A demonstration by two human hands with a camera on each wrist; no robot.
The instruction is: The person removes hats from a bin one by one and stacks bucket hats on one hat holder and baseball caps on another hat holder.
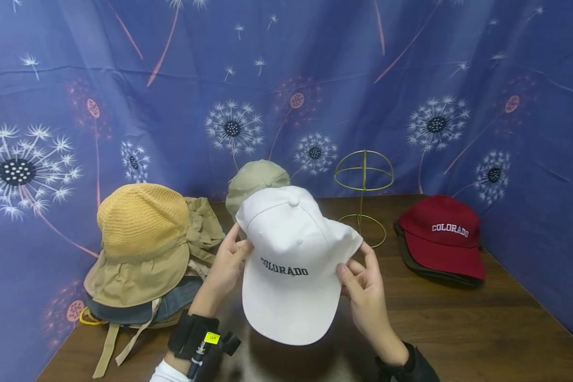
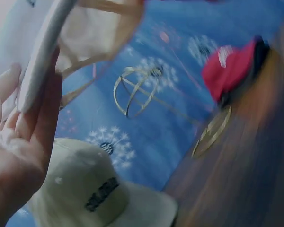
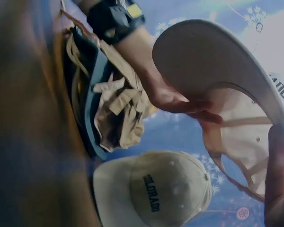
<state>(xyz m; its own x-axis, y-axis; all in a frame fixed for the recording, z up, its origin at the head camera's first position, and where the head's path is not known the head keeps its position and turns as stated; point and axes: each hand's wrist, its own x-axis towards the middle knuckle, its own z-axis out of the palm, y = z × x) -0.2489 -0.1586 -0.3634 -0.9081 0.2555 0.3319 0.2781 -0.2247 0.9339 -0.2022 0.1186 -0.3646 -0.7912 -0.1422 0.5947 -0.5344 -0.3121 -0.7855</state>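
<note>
A: What was read in the head view?
B: "COLORADO" was read on the white cap (image 1: 291, 260), held above the desk's (image 1: 458, 329) near edge and gripped at its sides by the left hand (image 1: 226, 268) and right hand (image 1: 365, 289). The same word was seen on the red cap (image 1: 441, 236) near the right edge.

A: And the wrist views?
B: In the left, a wire stand (image 2: 135, 92) was seen; in the right, lettering on a beige cap (image 3: 156, 194) was seen beside piled hats (image 3: 104, 109).

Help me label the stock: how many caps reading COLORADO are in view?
3: the white cap held by both hands, the red cap on the table's right, the beige cap behind the white one. Stacked hats may hide more.
</note>
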